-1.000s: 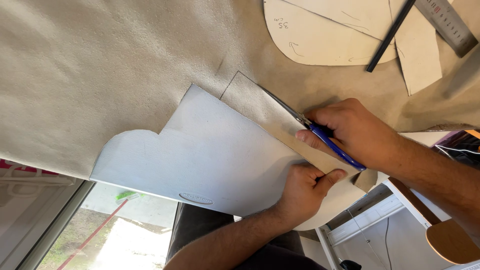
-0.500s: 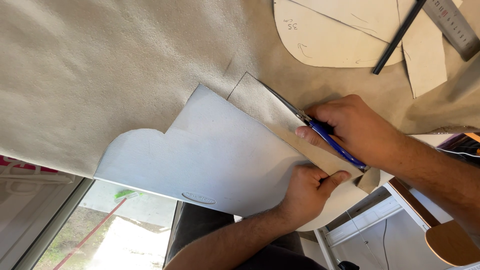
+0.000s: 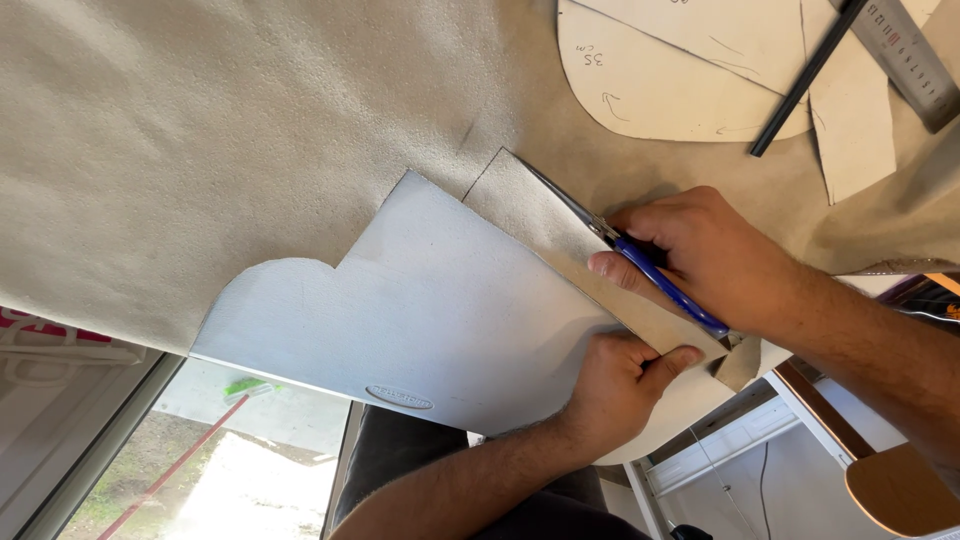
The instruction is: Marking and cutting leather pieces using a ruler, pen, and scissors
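Compared with the frame a second earlier, the scissors [image 3: 640,262] are seen a little farther along the beige suede sheet [image 3: 250,130], their blades now lying along the upper edge of the cut strip [image 3: 560,240] beside the grey board [image 3: 420,320]; the hands are otherwise placed much as before. The right hand [image 3: 715,255] is clenched around the blue scissor handles, just right of the board. The left hand [image 3: 620,385] is closed on the board's lower right edge, thumb on top, pinching board and strip together. Above and to the right of the board, paper pattern pieces [image 3: 680,70], a black rod [image 3: 805,75] and a metal ruler [image 3: 905,60] are laid on the suede. No containers are seen.
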